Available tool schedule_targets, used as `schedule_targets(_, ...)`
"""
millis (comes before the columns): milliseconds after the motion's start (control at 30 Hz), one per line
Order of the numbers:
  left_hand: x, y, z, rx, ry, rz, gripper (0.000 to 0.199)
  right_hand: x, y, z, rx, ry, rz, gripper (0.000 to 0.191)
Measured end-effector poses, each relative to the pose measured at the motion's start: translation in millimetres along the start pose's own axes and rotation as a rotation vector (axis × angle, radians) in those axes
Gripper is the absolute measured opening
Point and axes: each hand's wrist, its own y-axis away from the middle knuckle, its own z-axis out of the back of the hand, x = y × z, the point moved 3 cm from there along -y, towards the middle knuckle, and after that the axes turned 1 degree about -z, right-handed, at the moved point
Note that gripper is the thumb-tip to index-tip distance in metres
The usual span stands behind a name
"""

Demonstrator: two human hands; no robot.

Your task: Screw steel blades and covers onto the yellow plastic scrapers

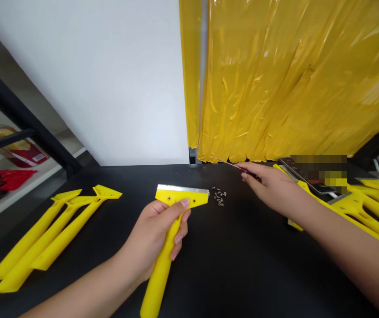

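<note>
My left hand (163,232) is closed round the neck of a yellow scraper (159,278), its thumb pressed on the head. A shiny metal strip (182,189) runs along the head's far edge, and two small holes show in the yellow face. Between the fingers of my right hand (262,179) is a thin screwdriver (242,168) with a dark red handle and a metal shaft pointing left. The screwdriver is held apart from the scraper. A small heap of screws and nuts (220,196) lies on the black table just right of the scraper head.
Three yellow handles (53,225) lie on the left of the table (229,265). More yellow scrapers (358,205) are at the right, beside a phone (308,174) with a cable. A white panel (136,88) and yellow plastic sheeting (275,88) stand behind. Shelves with a bottle (13,145) are at left.
</note>
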Motion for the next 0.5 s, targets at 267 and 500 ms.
schedule_targets(267,0.3,-1.0,0.5,-0.008,0.003,0.013,0.044,-3.9,-6.0,-0.4,0.065,-0.3,-0.103,0.026)
schedule_targets(500,1.8,-2.3,1.5,-0.015,0.017,0.031,0.044,-12.1,-6.5,-16.4,0.019,-0.45,-0.143,0.03)
